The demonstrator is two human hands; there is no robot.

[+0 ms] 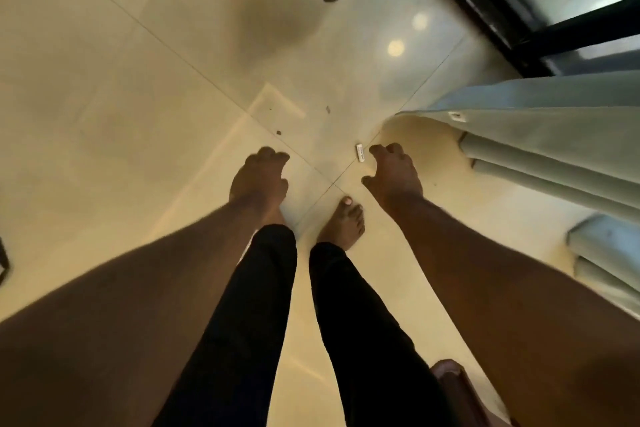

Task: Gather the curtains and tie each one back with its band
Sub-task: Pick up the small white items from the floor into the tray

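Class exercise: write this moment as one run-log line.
left hand: empty, loosely curled | right hand: empty, reaching toward pale curtain | curtain: hanging loose | band: not visible

No legible txt. Small white tag (360,152) on floor (138,80) has print, too blurred to read.

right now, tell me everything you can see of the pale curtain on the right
The pale curtain hangs at the frame's right beside the dark window frame. It looks like smooth, heavy greyish-green fabric falling in soft vertical folds, its hem near the glossy tiled floor. A small white tag sits near its edge. It is loose, untied; neither hand touches it.
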